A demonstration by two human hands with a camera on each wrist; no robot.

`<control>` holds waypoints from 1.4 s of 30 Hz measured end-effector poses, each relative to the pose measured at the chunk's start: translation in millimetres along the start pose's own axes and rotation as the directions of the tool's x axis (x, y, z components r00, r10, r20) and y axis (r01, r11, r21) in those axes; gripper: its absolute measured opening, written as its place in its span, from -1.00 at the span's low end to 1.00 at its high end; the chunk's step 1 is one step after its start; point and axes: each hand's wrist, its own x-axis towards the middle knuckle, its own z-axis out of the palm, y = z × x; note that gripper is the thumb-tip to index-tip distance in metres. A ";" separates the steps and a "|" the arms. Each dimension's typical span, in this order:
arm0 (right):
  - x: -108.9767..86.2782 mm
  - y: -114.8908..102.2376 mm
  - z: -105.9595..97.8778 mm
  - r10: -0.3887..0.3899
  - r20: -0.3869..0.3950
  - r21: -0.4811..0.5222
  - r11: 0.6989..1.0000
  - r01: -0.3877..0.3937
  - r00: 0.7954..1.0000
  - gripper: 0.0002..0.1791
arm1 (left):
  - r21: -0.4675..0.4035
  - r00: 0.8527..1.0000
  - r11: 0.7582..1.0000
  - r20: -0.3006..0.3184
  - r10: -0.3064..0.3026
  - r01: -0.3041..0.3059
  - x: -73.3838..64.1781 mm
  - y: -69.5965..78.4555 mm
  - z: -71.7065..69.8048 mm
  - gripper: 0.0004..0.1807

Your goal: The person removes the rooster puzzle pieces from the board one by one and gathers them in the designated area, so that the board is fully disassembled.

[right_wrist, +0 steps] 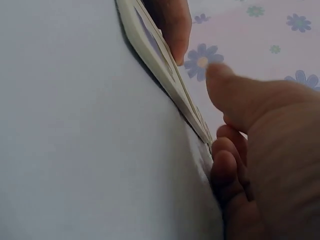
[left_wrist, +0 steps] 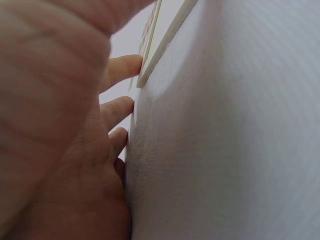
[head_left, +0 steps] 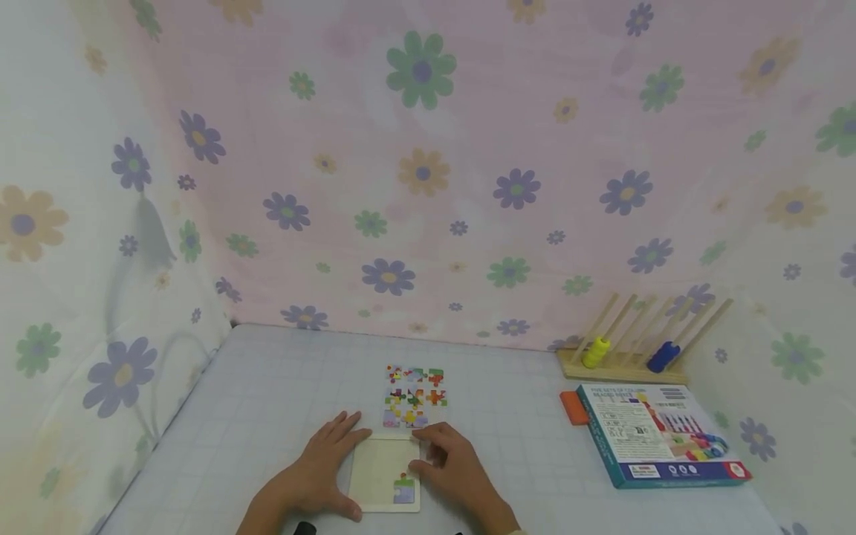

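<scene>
A shallow cream puzzle tray [head_left: 374, 468] lies on the table before me, one purple-and-green puzzle piece [head_left: 404, 492] in its lower right corner. My left hand [head_left: 314, 468] spreads along the tray's left side, thumb at the near corner and index finger by the far one; its straight fingers [left_wrist: 122, 69] show against the edge in the left wrist view. My right hand [head_left: 455, 464] rests at the right side, index fingertip at the far right corner, thumb apart from it near the right rim. Its other fingers [right_wrist: 227, 165] bend in beside the tray. Neither hand holds a loose piece.
Just beyond the tray lie several colourful puzzle pieces [head_left: 414, 397] in rows. At the right are a teal-edged toy box [head_left: 662, 438], an orange block [head_left: 574, 408] and a wooden peg rack [head_left: 628, 368] with yellow and blue beads. Flowered cloth [head_left: 468, 245] surrounds the table.
</scene>
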 end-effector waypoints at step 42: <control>-11.7 -51.0 -4.6 0.235 0.326 -0.223 0.960 -0.167 0.916 -0.55 | 0.005 0.999 0.999 0.011 -0.044 0.044 5.5 -6.9 5.1 0.32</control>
